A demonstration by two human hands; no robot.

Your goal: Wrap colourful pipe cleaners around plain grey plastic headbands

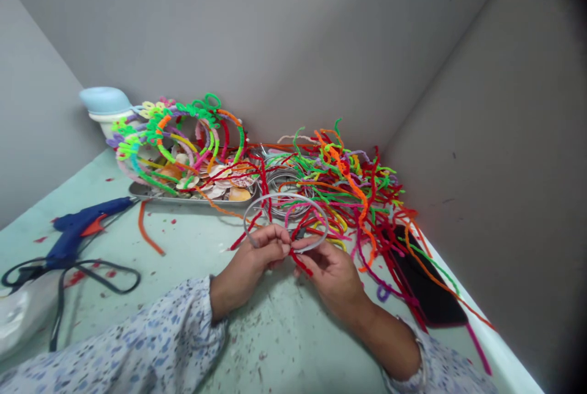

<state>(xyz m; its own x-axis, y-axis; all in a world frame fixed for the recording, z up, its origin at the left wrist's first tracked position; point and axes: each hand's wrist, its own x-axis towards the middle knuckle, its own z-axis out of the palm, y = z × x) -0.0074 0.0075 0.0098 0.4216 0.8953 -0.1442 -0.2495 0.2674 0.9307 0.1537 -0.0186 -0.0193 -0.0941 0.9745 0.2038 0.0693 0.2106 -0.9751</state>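
Note:
A thin grey headband (285, 196) stands up between my hands, its curve facing away from me. My left hand (252, 265) is closed in a pinch, its fingertips on a red pipe cleaner (301, 264) close to the band's end. The band's left side runs down behind its fingers. My right hand (334, 271) closes round the right end of the band, and the pipe cleaner lies across its fingers. Both hands nearly meet at the fingertips. How the pipe cleaner goes round the band is partly hidden.
A metal tray (197, 198) holds shells, with finished-looking colourful headbands (183, 131) piled over it. Loose pipe cleaners (348, 180) heap up beside plain hoops (284, 181). A blue glue gun (76, 235) with its cord lies left, a phone (428, 290) right, a blue-lidded container (105, 103) behind.

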